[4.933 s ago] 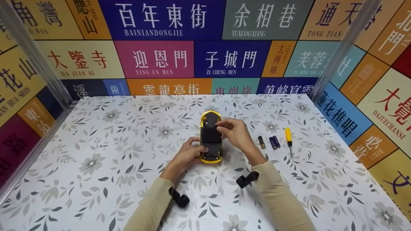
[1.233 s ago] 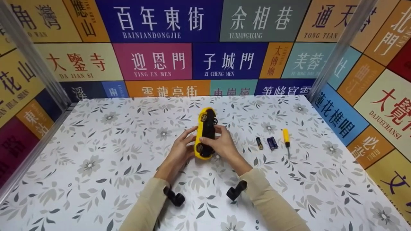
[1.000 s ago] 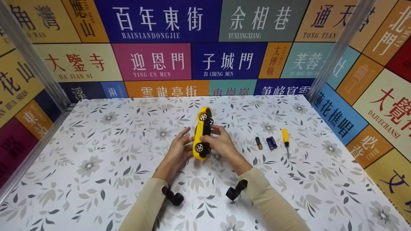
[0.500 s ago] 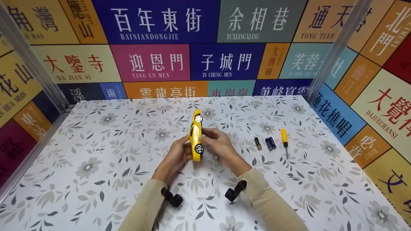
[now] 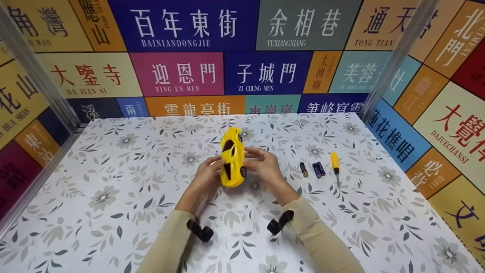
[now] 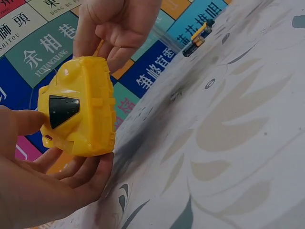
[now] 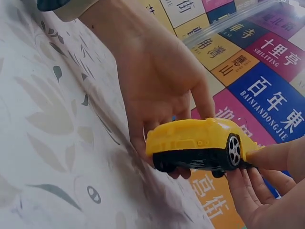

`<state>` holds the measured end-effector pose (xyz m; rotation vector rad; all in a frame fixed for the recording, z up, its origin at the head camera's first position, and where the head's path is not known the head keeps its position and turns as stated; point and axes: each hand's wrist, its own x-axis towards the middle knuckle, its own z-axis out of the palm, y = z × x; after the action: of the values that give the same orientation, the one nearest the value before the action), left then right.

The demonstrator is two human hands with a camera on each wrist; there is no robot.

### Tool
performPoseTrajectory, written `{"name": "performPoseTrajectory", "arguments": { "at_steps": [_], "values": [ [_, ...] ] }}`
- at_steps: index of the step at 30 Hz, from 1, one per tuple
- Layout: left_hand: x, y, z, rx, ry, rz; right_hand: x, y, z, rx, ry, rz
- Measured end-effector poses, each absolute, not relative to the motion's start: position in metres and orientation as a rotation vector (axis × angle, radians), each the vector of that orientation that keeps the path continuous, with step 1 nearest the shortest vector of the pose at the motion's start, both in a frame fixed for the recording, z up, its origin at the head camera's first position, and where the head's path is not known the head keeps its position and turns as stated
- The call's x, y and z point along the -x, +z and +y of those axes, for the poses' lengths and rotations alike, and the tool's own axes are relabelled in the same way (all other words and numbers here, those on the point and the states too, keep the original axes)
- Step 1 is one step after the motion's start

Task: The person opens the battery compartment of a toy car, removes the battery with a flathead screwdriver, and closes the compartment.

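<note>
A yellow toy car is held above the table between both hands, its roof and dark windows toward the head camera. My left hand grips its left side; in the left wrist view the thumb lies by the rear window and the fingers curl underneath. From the other side my right hand pinches it near the wheels. In the right wrist view, the toy car shows its black underside edge and a silver-spoked wheel, with the left hand beyond it.
To the right on the flower-patterned table lie a black-and-copper battery, two dark blue batteries side by side, and a screwdriver with a yellow handle. Panels printed with characters wall the table at the back and sides.
The toy car has rolled over in my hands, from its black underside facing up, through its side, to its roof showing. My right hand has moved from the underside to its edge.
</note>
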<state>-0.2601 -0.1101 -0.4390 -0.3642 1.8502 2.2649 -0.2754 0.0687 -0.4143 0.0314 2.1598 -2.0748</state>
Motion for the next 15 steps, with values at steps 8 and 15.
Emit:
{"name": "performPoseTrajectory", "arguments": {
  "at_steps": [8, 15],
  "values": [
    [0.262, -0.436, -0.112, 0.396, 2.016, 2.114, 0.284, -0.427, 0.069, -0.107, -1.996, 2.097],
    [0.260, -0.435, -0.110, 0.401, 1.898, 2.238, 0.286, -0.434, 0.066, -0.106, -1.880, 2.082]
  ]
}}
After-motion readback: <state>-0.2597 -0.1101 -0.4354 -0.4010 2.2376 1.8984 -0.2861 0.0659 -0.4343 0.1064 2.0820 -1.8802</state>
